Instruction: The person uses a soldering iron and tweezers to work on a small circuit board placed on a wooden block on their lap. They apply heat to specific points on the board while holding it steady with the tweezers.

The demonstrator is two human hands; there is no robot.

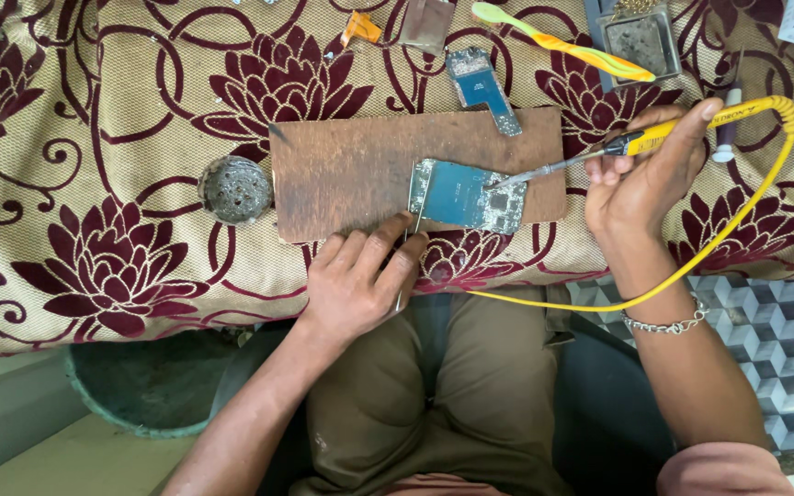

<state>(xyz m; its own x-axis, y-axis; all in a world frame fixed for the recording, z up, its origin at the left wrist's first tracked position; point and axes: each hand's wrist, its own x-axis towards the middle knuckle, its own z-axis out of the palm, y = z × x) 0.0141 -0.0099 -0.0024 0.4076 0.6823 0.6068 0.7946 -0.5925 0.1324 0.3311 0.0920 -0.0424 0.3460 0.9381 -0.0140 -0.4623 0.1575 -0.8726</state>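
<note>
Wooden board (351, 174) – left half bare, my hand can pass there. Left of it a round grey tin (235, 189) blocks; behind it a second circuit board (482, 87) and toothbrush (562, 41).

Single head-worn view, looking steeply down and close over the lap onto the cloth-covered table (140, 138); the wooden board (351, 170) sits centre frame, with tiled floor (783, 340) visible lower right.

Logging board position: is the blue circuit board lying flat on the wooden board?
Flat: blue circuit board lies face up on brown wooden board.
</note>
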